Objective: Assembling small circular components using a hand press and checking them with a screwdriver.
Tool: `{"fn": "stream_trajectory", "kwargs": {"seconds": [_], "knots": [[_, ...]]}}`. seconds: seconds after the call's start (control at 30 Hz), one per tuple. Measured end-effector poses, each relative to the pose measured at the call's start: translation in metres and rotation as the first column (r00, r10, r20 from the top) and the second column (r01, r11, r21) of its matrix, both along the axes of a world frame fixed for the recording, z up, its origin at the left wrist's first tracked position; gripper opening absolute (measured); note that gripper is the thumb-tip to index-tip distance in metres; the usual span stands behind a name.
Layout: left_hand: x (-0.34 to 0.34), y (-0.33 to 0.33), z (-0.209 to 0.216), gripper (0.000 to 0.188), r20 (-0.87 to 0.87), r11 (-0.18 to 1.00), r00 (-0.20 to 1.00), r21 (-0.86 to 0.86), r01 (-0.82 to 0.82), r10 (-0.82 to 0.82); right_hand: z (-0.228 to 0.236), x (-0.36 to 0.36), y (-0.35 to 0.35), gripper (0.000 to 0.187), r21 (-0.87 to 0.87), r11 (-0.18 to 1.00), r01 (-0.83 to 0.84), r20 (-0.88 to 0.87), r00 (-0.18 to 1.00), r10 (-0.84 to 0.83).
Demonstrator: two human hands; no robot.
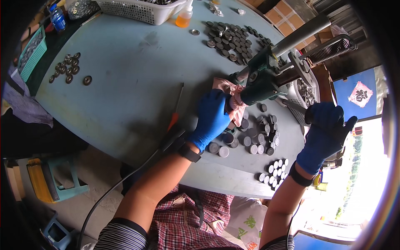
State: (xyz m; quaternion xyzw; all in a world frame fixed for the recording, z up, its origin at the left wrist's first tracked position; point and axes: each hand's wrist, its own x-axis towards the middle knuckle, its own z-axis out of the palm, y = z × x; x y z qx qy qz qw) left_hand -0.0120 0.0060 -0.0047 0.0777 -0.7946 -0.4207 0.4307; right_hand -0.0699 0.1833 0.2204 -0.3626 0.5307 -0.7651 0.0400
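Note:
My left hand (212, 118), in a blue glove, holds a small round metal part against the base of a green hand press (260, 83), beside a pink cloth (227, 86). My right hand (327, 133), also gloved in blue, is closed around the black grip of the press lever (310, 113) at the table's right edge. Several small round metal caps (256, 135) lie on the table just below the press. A second cluster of caps (273, 171) sits near the front edge.
A pile of round parts (229, 37) lies behind the press. Washers (68, 66) lie at the far left. A white basket (139, 10), an orange liquid bottle (184, 18), an orange-handled screwdriver (175, 114) and a teal basket (31, 52) are around the grey table (125, 75).

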Motion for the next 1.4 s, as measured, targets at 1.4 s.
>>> {"fn": "stream_trajectory", "kwargs": {"seconds": [1.4], "knots": [[0.052,0.001,0.029,0.034,0.0,0.99,1.0,-0.141,-0.005,0.005,-0.02,-0.053,-0.002,0.037,0.101,0.895,0.435,-0.21,0.889,-0.408]]}}
